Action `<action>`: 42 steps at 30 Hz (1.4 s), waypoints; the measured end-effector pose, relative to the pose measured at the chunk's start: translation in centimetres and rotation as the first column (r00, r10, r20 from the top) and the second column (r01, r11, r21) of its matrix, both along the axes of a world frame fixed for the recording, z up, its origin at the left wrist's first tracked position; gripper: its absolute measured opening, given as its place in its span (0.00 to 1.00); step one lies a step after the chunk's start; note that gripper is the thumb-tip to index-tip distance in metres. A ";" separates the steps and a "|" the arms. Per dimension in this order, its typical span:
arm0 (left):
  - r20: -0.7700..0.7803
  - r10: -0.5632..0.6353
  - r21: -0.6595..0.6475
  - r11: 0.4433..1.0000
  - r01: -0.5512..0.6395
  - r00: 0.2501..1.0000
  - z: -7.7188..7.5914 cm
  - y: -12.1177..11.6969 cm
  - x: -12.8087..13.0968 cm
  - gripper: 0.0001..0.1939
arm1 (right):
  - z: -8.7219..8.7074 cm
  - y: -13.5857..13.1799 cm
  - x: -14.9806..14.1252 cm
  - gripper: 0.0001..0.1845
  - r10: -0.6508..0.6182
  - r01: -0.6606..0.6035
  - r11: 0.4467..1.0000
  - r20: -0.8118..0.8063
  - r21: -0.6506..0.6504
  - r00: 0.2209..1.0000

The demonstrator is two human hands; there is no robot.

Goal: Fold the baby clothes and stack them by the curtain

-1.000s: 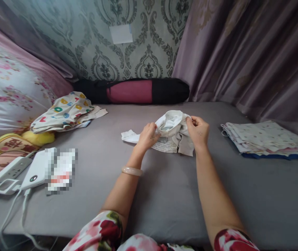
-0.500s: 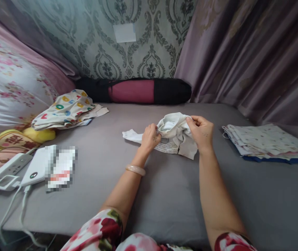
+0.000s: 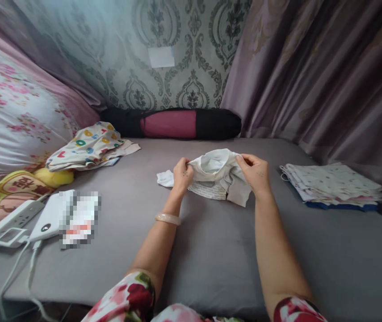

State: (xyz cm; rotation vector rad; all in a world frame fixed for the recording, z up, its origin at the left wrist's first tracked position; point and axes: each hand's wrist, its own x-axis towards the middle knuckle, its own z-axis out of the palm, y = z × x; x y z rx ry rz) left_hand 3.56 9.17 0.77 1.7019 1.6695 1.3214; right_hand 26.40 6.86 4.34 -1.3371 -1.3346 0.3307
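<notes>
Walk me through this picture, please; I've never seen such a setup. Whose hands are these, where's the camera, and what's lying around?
There is no machine: these are a person's own bare hands. The camera is worn on the person's head, looking forward and down.

The left hand and right hand grip a pale shirt, one on each side of its neck opening.

On the grey surface, to the left, are letter-print cloth, a power strip, a white device and a pixelated item. To the right is a cloth stack; at the back, a black-and-maroon roll.
</notes>
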 end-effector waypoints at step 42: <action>-0.371 -0.012 0.540 0.811 0.226 0.929 19.6 -1.1 -8.1 0.06 | 14.8 -0.9 0.9 0.14 0.138 -0.226 0.935 0.308 0.274 0.941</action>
